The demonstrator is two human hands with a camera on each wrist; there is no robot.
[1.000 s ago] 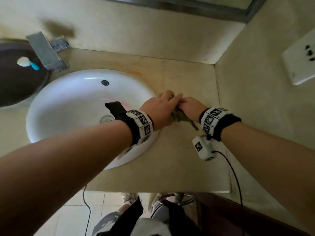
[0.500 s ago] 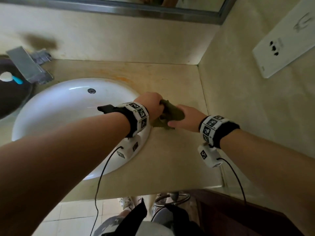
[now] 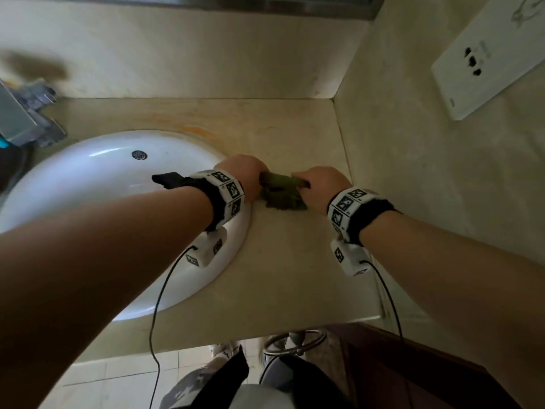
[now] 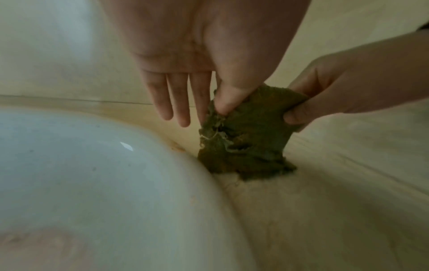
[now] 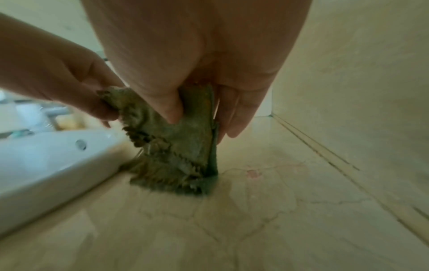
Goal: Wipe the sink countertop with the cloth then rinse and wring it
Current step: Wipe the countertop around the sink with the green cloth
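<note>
Both hands are on the cloth (image 3: 281, 191) here, a ragged olive-green rag with frayed edges. The left hand (image 3: 246, 175) pinches its upper left corner between thumb and forefinger, with the other three fingers (image 4: 170, 99) hanging straight and loose over the sink (image 3: 88, 178). The right hand (image 3: 320, 184) has its thumb and fingers clamped on the upper right corner, so the top edge is pulled between them. The bottom of the cloth is bunched up and touching the counter (image 3: 295, 261), right beside the sink's right rim, in the strip between the basin and the right side wall (image 3: 427, 172). There's an orange stain on the counter along the back rim of the sink. Faucet (image 3: 17, 119) sits off at the back left corner, and a white outlet plate (image 3: 486, 60) is up on the side wall.
</note>
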